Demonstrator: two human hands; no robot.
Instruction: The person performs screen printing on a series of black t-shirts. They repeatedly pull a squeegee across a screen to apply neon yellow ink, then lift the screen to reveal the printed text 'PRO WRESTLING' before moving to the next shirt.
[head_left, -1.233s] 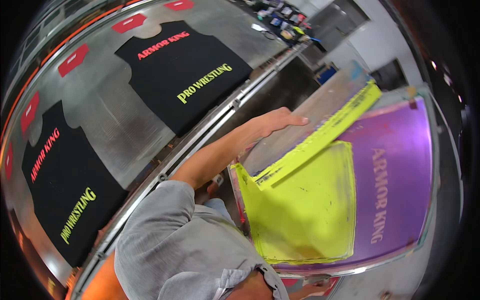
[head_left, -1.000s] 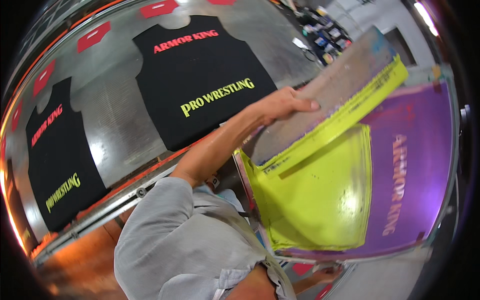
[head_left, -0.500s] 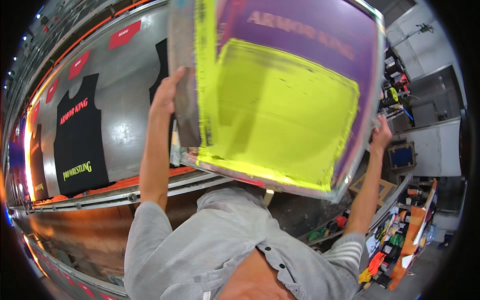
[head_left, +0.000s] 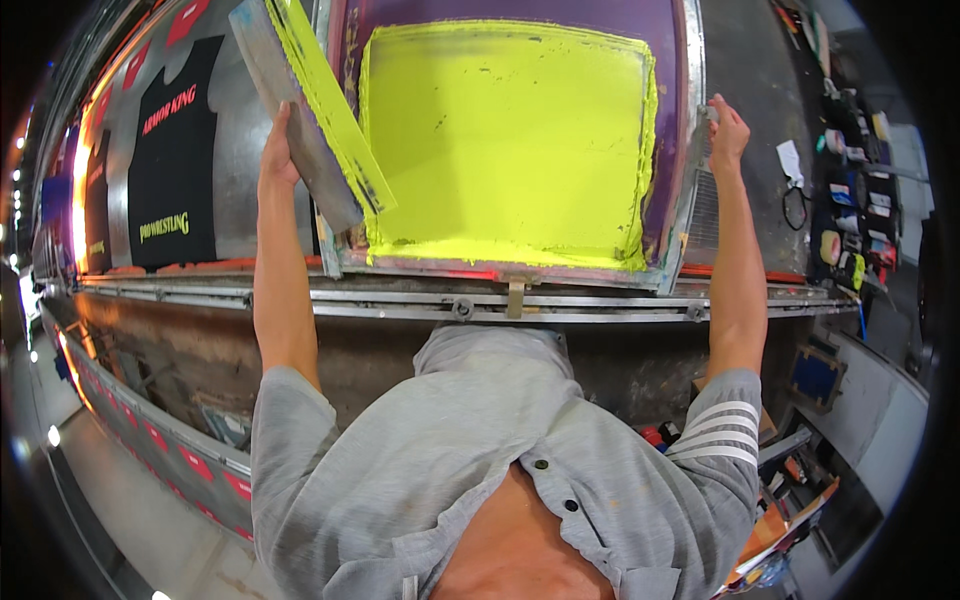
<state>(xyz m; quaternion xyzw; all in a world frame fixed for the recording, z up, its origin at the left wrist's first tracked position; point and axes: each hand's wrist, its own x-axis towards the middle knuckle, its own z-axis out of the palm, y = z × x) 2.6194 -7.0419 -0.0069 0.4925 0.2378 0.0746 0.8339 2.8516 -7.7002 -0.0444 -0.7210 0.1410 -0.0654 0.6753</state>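
Note:
A screen printing frame (head_left: pixel 694 60) with purple mesh lies in front of me, its middle coated in bright yellow-green ink (head_left: pixel 510 140). My left hand (head_left: pixel 280 150) is closed round the grey back of a long squeegee (head_left: pixel 300 120). That squeegee slants over the frame's left side, its blade side smeared with the same ink. At the frame's right side, my right hand (head_left: pixel 728 135) is closed, fingers curled on a small grey piece at the frame's outer edge. Its exact hold is partly hidden.
To the left, a black sleeveless shirt panel (head_left: pixel 175 150) with red and yellow-green print lies on the grey table (head_left: pixel 235 190), near red pieces (head_left: pixel 187 20). A metal rail (head_left: pixel 400 305) runs along the near edge. Tapes and tools (head_left: pixel 850 200) crowd the right.
The frame has gone from tilted and close to me to lying squarely over the table. Both hands moved with it, and the squeegee now slants more. My view has turned.

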